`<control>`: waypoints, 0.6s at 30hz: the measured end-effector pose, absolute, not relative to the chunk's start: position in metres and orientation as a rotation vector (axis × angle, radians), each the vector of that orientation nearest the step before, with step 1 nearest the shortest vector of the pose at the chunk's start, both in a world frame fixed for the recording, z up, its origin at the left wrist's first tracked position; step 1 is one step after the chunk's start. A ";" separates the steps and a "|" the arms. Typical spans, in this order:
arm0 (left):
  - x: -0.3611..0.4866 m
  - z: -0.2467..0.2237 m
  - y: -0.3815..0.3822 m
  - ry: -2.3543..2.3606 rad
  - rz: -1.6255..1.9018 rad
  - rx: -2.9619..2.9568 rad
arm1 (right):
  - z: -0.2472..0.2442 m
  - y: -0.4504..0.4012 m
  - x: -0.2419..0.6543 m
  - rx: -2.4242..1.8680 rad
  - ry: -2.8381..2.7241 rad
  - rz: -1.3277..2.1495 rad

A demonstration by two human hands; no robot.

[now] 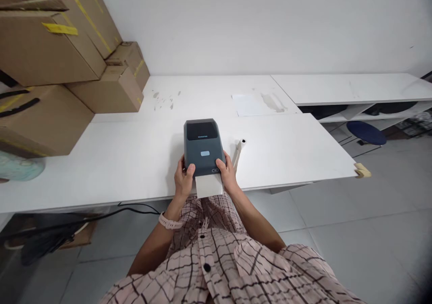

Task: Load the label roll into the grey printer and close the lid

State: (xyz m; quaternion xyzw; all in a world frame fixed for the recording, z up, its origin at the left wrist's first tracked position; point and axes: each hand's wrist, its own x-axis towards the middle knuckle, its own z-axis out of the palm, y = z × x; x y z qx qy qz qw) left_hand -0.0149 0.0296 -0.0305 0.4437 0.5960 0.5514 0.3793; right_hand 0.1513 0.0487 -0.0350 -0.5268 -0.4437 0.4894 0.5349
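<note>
A dark grey label printer point(203, 147) rests on the white table near its front edge, with a white label point(209, 186) sticking out of its front. My left hand point(184, 178) grips the printer's front left corner, thumb on top. On the front right corner, my right hand point(227, 172) holds it the same way, its thumb beside the small round mark. The fingertips under the printer are hidden. Just right of the printer lies a small white roll point(240, 148) with a dark hollow end.
Cardboard boxes point(43, 47) are stacked at the left, above a teal patterned object point(22, 165). A sheet of paper point(246, 105) lies on the back part of the table point(286, 151). A blue stool point(366, 133) stands at the right. Black cables point(135, 209) hang below the front edge.
</note>
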 end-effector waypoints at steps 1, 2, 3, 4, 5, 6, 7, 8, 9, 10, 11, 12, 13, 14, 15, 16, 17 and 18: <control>-0.014 -0.028 0.024 1.543 1.398 1.129 | -0.034 0.049 0.152 -1.253 -1.060 1.176; -0.012 -0.025 0.016 1.587 1.409 1.120 | -0.033 0.048 0.152 -1.247 -1.062 1.187; -0.010 -0.024 0.007 1.652 1.440 1.106 | -0.032 0.048 0.152 -1.240 -1.061 1.193; -0.007 -0.023 -0.003 1.726 1.479 1.084 | -0.032 0.048 0.151 -1.236 -1.059 1.191; -0.004 -0.023 -0.013 1.784 1.510 1.065 | -0.032 0.047 0.151 -1.241 -1.058 1.179; -0.001 -0.024 -0.022 1.782 1.497 1.044 | -0.031 0.047 0.150 -1.256 -1.064 1.150; 0.002 -0.024 -0.030 1.728 1.430 1.023 | -0.030 0.046 0.150 -1.273 -1.085 1.104; 0.004 -0.025 -0.035 1.640 1.321 0.995 | -0.029 0.046 0.149 -1.290 -1.127 1.031; 0.005 -0.024 -0.038 1.535 1.193 0.957 | -0.026 0.045 0.150 -1.300 -1.195 0.924; 0.005 -0.023 -0.039 1.433 1.075 0.912 | -0.022 0.044 0.150 -1.300 -1.284 0.784; 0.005 -0.020 -0.039 1.348 0.991 0.869 | -0.016 0.044 0.151 -1.287 -1.388 0.620; 0.004 -0.017 -0.038 1.289 0.948 0.836 | -0.010 0.043 0.152 -1.260 -1.498 0.451; 0.004 -0.013 -0.037 1.255 0.942 0.819 | -0.003 0.043 0.153 -1.226 -1.607 0.295; 0.003 -0.010 -0.036 1.242 0.961 0.820 | 0.004 0.043 0.154 -1.189 -1.710 0.164; 0.003 -0.008 -0.036 1.244 0.982 0.833 | 0.010 0.043 0.154 -1.149 -1.809 0.066; 0.003 -0.006 -0.037 1.255 0.995 0.854 | 0.015 0.043 0.154 -1.110 -1.903 -0.007; 0.002 -0.006 -0.038 1.270 0.995 0.876 | 0.018 0.042 0.153 -1.075 -1.986 -0.063; 0.002 -0.007 -0.039 1.285 0.990 0.900 | 0.021 0.042 0.151 -1.046 -2.052 -0.110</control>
